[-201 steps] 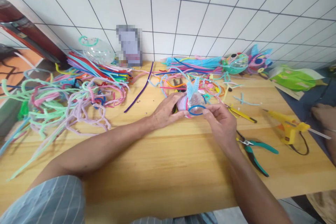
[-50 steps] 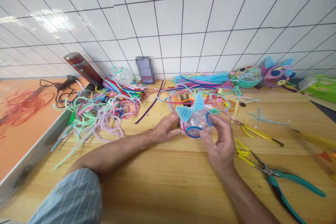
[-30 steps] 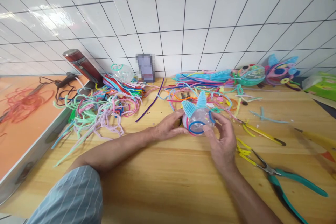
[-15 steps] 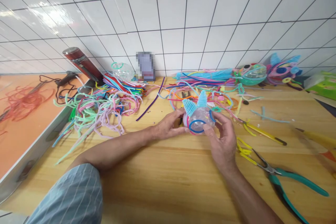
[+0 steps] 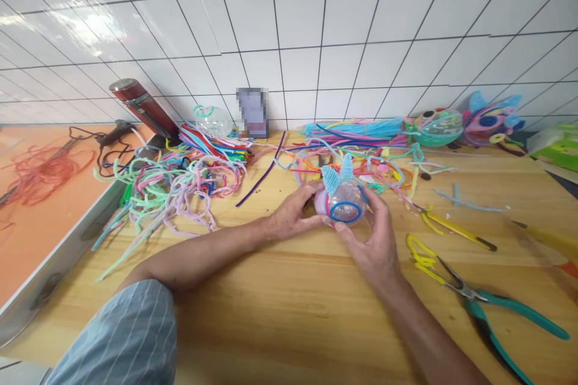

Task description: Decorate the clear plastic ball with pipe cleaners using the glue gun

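Note:
Between my two hands is a clear plastic ball [image 5: 348,194] with two light-blue pipe-cleaner ears [image 5: 338,176] on top. A blue pipe-cleaner ring [image 5: 345,212] lies on its near face, and pink and lilac strands wrap its left end. My left hand [image 5: 300,212] is closed on that left end, thumb along the near side. My right hand [image 5: 371,234] grips the ball from the right, its thumb below the ring and its fingers round the far side, partly hidden.
Teal-handled pliers [image 5: 472,295] and a yellow-handled tool [image 5: 460,228] lie at the right. Loose pipe cleaners [image 5: 176,192] pile up at the left, near a red-brown flask [image 5: 143,109]. Along the wall stand a wrapped ball [image 5: 437,127] and a blue pipe-cleaner bundle [image 5: 356,128].
The ball has turned so that the blue ring faces me more fully. My right thumb has slid down and left, from beside the ring to below it.

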Motion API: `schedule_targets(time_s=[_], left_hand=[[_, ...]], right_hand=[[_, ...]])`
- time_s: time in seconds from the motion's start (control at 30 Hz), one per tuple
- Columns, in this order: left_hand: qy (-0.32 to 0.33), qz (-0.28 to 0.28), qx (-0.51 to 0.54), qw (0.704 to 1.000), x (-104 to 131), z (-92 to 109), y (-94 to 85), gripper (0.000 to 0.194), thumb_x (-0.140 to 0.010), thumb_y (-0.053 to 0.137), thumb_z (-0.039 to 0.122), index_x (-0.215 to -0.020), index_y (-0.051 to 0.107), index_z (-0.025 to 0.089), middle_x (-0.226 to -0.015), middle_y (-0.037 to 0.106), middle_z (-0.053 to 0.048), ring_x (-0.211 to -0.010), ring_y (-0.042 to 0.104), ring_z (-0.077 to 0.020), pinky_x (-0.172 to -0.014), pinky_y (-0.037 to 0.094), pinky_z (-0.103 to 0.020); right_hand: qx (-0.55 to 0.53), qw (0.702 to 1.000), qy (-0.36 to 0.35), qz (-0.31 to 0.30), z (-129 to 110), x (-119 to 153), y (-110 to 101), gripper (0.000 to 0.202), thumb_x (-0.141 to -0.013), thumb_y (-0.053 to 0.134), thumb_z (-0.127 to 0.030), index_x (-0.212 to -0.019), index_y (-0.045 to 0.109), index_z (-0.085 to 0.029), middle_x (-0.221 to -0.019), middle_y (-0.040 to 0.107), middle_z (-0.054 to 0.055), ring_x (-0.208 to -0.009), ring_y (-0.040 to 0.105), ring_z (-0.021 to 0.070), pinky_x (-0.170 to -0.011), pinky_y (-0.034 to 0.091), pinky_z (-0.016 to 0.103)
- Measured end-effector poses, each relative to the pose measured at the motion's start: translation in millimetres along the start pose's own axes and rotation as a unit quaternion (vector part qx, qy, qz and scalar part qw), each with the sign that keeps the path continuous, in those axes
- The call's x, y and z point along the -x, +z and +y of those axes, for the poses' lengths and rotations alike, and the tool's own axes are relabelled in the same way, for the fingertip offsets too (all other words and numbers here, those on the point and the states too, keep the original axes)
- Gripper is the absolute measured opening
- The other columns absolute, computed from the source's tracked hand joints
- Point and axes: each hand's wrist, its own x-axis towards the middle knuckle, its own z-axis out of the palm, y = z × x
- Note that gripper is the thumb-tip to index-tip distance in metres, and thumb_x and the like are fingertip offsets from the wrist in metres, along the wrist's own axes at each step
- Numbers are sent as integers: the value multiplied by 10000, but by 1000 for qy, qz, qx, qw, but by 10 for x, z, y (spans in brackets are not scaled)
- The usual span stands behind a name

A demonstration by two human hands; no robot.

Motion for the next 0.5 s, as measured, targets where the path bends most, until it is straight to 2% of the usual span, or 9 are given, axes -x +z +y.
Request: schedule_targets(time_s=[0.23, 0.37, 0.5], left_hand=[[-30, -16, -14, 999, -4, 11, -5, 833, -995, 855, 589, -1662, 519, 220, -1691, 620, -245, -1596, 614, -410, -1339, 510, -632], [-22, -16, -5, 1000, -7, 37, -12, 777, -1044, 785, 588, -1663, 508, 208, -1694, 615, -244, -1591, 619, -393, -1333, 518, -601], [-66, -13, 4, 998, -18, 85, -22, 724, -1043, 787, 584, -1618, 553, 212, -1636, 666, -226, -1526, 664, -383, -1294, 546, -579]], right_hand=[[39, 999, -27, 3, 71, -9, 2, 810, -948, 880, -488, -1652, 540, -276, -1650, 625, 178, -1547, 610, 405, -1285, 523, 699], [43, 999, -23, 8, 61, -2, 8, 800, -943, 881, -524, -1627, 557, -268, -1621, 644, 179, -1519, 630, 401, -1266, 540, 693], [46, 999, -18, 11, 46, 5, 27, 796, -935, 884, -543, -1611, 567, -269, -1618, 649, 180, -1515, 633, 398, -1267, 541, 690]])
